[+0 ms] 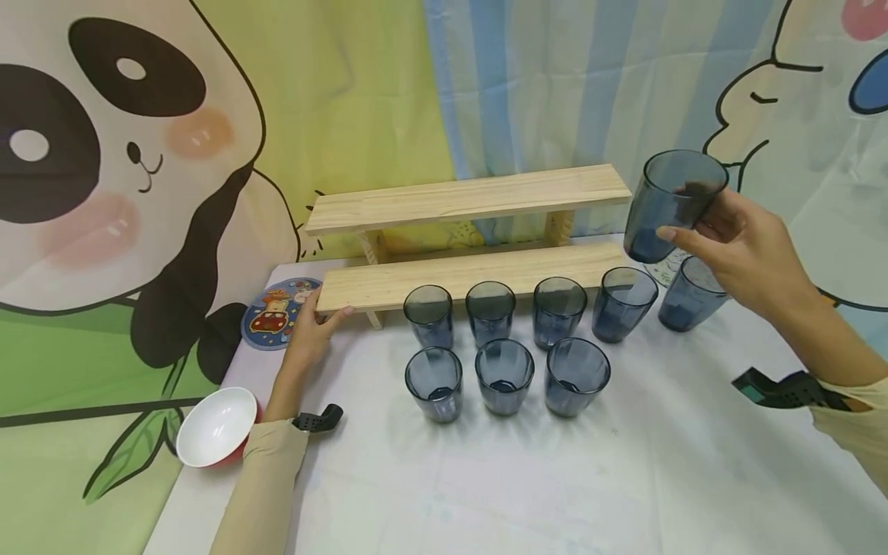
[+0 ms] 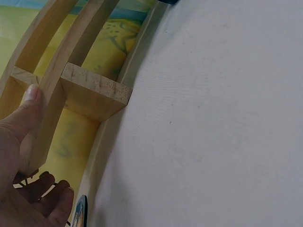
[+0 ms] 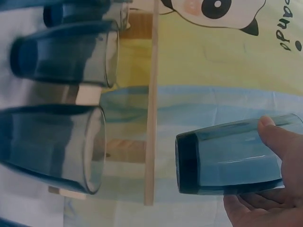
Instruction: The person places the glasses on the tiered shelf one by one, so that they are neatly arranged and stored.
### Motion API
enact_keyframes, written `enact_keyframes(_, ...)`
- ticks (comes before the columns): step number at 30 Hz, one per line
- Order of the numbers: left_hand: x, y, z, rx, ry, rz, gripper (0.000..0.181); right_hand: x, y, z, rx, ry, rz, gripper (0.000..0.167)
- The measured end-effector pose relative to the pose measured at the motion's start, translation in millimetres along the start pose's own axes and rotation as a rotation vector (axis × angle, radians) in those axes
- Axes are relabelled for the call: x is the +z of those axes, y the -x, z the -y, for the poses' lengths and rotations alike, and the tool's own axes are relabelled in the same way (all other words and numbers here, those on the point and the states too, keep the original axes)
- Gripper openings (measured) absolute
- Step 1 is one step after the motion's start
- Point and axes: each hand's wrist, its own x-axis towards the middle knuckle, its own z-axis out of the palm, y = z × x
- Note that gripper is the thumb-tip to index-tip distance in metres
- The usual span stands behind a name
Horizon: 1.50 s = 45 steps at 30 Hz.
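Note:
My right hand (image 1: 749, 250) grips a blue-tinted drinking glass (image 1: 669, 204) and holds it upright in the air, right of the two-tier wooden shelf (image 1: 472, 196). In the right wrist view, the thumb is on one side of the held glass (image 3: 232, 158) and the fingers on the other. My left hand (image 1: 312, 331) grips the left end of the shelf's lower board (image 1: 444, 277); in the left wrist view its thumb presses the board (image 2: 52, 99) and its fingers curl by the end. Several matching glasses stand before the shelf, among them a front-row glass (image 1: 504, 378) and a back-row glass (image 1: 624, 304).
A white bowl with a red outside (image 1: 216, 428) stands at the table's left edge. Behind it lies a round blue cartoon mat (image 1: 277, 314), and another round mat (image 1: 666, 267) is partly hidden behind the glasses. Printed curtains (image 1: 388, 92) hang at the back.

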Motion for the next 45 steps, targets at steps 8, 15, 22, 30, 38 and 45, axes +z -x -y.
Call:
enact_keyframes(8,-0.9,-1.3,9.9,-0.005,-0.049,-0.011,0.092,9,-57.8,4,0.022,0.024,0.007,0.067)
enact_keyframes(15,-0.1,-1.5,10.5,0.001,-0.064,-0.019,0.09,17,-98.2,-1,0.041,-0.002,-0.009,0.067)
enact_keyframes(22,0.2,-1.6,11.3,0.002,-0.081,-0.019,0.091,24,-128.2,-7,0.085,-0.049,-0.015,0.066)
enact_keyframes(30,-0.9,-0.3,10.9,-0.003,-0.095,-0.017,0.092,33,-148.6,-6,0.107,-0.032,0.003,0.069)
enact_keyframes(38,-0.1,-0.8,9.5,0.001,-0.105,-0.019,0.092,43,-155.1,-6,0.077,0.005,0.002,0.045)
enact_keyframes(45,0.0,1.6,8.5,0.001,-0.087,-0.021,0.092,49,-157.7,-7,0.071,-0.01,0.014,0.058)
